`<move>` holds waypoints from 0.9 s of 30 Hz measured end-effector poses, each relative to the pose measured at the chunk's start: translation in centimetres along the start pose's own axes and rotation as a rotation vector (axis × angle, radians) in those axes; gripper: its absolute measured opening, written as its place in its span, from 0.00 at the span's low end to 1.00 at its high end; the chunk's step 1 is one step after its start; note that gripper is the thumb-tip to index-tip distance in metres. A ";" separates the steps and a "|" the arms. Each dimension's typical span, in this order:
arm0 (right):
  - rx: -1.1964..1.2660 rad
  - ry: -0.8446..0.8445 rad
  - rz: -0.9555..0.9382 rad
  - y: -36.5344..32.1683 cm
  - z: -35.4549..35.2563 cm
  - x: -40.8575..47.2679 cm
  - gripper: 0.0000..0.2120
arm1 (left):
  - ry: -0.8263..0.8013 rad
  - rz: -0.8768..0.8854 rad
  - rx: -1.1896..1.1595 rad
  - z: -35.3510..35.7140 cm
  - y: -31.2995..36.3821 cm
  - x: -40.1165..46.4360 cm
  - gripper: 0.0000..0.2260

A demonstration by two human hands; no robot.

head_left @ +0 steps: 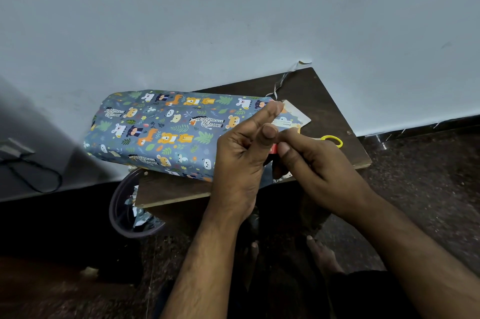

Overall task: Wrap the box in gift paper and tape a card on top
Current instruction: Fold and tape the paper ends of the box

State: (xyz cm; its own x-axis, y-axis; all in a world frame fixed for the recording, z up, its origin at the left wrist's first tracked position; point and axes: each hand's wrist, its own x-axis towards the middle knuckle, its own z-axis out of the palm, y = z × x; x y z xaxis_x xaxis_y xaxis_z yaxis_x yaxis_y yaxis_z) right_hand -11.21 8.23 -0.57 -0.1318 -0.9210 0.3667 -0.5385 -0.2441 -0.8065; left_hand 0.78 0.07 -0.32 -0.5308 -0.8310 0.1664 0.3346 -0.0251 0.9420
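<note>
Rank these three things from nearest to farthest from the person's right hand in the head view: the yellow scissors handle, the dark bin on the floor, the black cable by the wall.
From the right hand:
1. Yellow scissors handle, just beyond the hand on the table, to its right.
2. Dark bin, on the floor left of the table.
3. Black cable, far left by the wall.

there is one wrapped box [161,131], one card [294,117], one table [335,121], one dark bin [117,204], one yellow loop handle [333,140], and two hands: left hand [241,163], right hand [317,170].
</note>
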 end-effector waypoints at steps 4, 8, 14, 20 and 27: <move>-0.009 0.062 0.022 0.0 0.7 0.0 0.11 | 0.048 -0.010 -0.042 0.5 0.3 0.0 0.33; 0.010 0.121 0.027 0.1 1.1 0.1 0.11 | 0.090 -0.013 -0.063 1.1 0.3 0.0 0.28; 0.263 0.154 0.058 -0.6 1.5 0.1 0.13 | 0.091 -0.031 -0.106 1.0 0.5 0.0 0.19; 0.354 0.212 0.105 -0.7 1.7 0.3 0.07 | 0.062 0.020 -0.006 0.6 0.3 -0.2 0.24; 0.573 0.150 0.175 -0.5 0.5 0.5 0.04 | 0.044 0.021 -0.009 0.3 0.6 -0.1 0.28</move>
State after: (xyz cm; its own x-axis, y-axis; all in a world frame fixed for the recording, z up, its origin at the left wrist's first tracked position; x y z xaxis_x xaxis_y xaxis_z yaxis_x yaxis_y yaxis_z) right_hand -10.62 7.71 -0.20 -0.3159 -0.9195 0.2339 0.0287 -0.2557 -0.9663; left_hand 0.76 0.34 0.32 -0.4886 -0.8552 0.1731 0.3524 -0.0119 0.9358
